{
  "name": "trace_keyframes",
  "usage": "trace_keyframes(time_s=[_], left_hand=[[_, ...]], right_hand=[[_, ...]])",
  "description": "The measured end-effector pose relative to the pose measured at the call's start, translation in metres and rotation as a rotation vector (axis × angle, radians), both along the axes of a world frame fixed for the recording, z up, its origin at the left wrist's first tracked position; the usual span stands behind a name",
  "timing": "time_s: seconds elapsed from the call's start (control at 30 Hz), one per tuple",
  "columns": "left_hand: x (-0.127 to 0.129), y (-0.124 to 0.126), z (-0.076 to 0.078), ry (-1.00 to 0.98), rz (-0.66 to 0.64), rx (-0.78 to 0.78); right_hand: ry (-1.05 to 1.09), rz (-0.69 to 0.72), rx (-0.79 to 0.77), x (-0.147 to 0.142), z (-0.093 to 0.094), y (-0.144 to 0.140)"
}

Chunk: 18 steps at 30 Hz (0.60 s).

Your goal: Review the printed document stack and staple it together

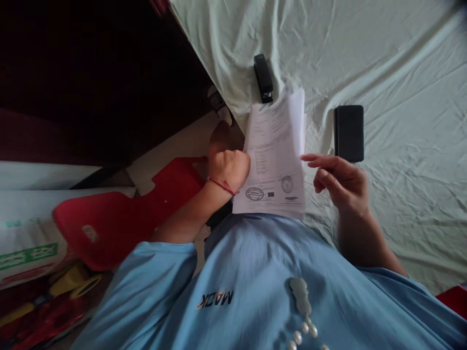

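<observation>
My left grip [229, 167] clamps the stamped white paper sheets [275, 160] over the pale green bedsheet [383, 58]; my right grip [337, 180], half-curled and empty, touches their edge.

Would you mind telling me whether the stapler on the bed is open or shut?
Shut: the stapler lies flat on the sheet as one closed black bar, no arm raised, beyond the papers.

A sheaf of papers [275, 155] is held over the near left edge of the bed [383, 58], between the left hand [229, 167] at its left margin and the right hand [341, 182] just beside its right margin. A stapler [263, 78] is laid on the bed behind the papers, near the left edge. A phone [349, 132] is placed right of the papers, behind the right hand.
</observation>
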State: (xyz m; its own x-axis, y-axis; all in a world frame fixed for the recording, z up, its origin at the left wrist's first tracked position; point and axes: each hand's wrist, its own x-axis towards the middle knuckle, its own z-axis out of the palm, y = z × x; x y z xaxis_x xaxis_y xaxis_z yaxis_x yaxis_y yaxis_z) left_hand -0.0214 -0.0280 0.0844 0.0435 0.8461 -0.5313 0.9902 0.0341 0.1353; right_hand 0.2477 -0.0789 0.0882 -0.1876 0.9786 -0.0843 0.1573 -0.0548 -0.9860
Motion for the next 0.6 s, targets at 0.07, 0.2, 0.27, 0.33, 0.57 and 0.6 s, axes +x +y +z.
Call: trace_keyframes(time_s=[0.07, 0.2, 0.27, 0.33, 0.57, 0.6], left_hand=[[0.002, 0.004, 0.002, 0.068, -0.03, 0.061], [-0.002, 0.008, 0.003, 0.055, -0.066, 0.103], [-0.009, 0.009, -0.005, -0.038, -0.059, 0.152], [-0.019, 0.008, -0.019, -0.196, -0.014, 0.204], [-0.04, -0.005, -0.092, -0.892, 0.331, 0.197], [-0.039, -0.008, -0.1, -0.976, 0.374, 0.178]], right_hand=[[-0.063, 0.024, 0.13, -0.002, 0.012, 0.001], [-0.252, 0.211, 0.243, -0.007, 0.019, 0.006], [-0.421, 0.231, 0.2, -0.007, 0.009, 0.009], [-0.619, 0.102, 0.181, -0.004, -0.008, 0.011], [-0.911, -0.04, -0.011, 0.016, -0.047, 0.011], [-0.923, -0.036, -0.045, 0.016, -0.048, 0.01]])
